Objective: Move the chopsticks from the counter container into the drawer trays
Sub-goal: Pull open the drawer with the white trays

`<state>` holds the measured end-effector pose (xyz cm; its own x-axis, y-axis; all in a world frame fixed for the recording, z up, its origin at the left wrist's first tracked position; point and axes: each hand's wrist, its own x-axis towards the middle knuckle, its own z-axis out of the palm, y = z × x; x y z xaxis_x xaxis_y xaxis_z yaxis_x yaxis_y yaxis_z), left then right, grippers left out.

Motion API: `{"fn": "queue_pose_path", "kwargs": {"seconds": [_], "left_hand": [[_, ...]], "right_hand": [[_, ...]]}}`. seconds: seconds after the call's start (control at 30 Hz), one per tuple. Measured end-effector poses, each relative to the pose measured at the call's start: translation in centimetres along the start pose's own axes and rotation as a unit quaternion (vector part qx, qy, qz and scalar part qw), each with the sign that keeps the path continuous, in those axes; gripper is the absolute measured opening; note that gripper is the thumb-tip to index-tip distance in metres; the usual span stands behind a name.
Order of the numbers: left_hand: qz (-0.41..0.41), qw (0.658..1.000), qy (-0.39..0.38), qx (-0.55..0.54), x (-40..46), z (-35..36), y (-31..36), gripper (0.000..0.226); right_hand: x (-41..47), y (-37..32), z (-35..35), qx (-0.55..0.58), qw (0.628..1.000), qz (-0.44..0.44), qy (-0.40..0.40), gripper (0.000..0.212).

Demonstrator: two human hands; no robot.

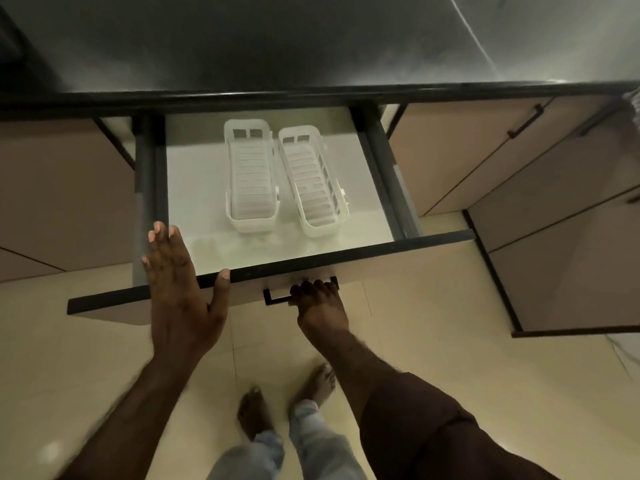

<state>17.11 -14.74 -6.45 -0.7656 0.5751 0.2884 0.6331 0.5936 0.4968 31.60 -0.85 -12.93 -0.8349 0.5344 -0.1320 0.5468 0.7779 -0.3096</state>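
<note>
two white trays (282, 178) lie in the open drawer (194, 202); right grip (320, 303) curls round its handle (277, 298), left grip (180, 289) spread flat.

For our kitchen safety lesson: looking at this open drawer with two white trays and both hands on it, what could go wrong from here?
1. The left hand lies over the drawer's front edge, thumb hooked on it; if the right hand, gripping the handle, pushes the drawer in, the left fingers might get pinched.
2. The two trays sit loose and slightly askew; a sharp tug could slide them.
</note>
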Motion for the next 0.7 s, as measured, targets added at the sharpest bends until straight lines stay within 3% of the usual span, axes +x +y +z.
{"fn": "queue_pose_path", "kwargs": {"seconds": [0.7], "left_hand": [[-0.029,0.997,-0.053,0.038,-9.9,-2.2,3.9,0.081]], "right_hand": [[-9.6,0.2,-1.4,-0.032,0.998,-0.033,-0.049,0.037]]}}
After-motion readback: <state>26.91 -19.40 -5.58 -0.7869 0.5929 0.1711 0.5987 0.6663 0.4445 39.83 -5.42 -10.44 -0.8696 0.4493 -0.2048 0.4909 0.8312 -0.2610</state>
